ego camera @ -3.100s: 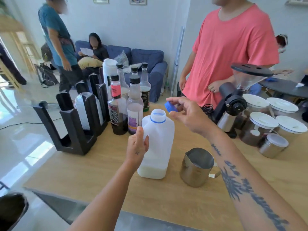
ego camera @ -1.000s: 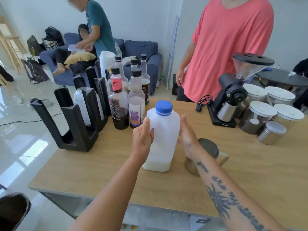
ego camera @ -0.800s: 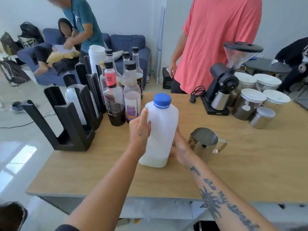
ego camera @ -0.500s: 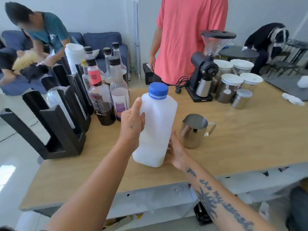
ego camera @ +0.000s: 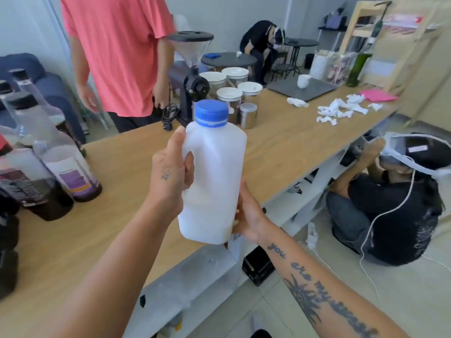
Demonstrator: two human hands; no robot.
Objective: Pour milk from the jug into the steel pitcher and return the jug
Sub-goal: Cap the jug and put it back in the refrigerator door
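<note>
While both forearms reach forward from the bottom of the view, the left hand (ego camera: 170, 176) grips the handle side of a white translucent plastic jug (ego camera: 214, 186). Its thumb points up along the jug's shoulder and its fingers curl into the handle recess. The right hand (ego camera: 249, 215), on a tattooed forearm, cups the jug's lower right corner with the palm against the side wall. Its fingers pass behind the jug and are hidden.

The jug is upright and lifted off the surface, over the near edge of the long light-wood table (ego camera: 280, 142), with its blue screw cap (ego camera: 211, 112) on. On the table to the left stand clear syrup bottles with black caps (ego camera: 66, 167). Farther back are a black coffee grinder with a clear hopper (ego camera: 195, 84) and round steel canisters with white lids (ego camera: 229, 97). Behind the table stands a person in a coral-red T-shirt (ego camera: 117, 50). At the right, a person in black (ego camera: 402, 198) sits on the floor.
</note>
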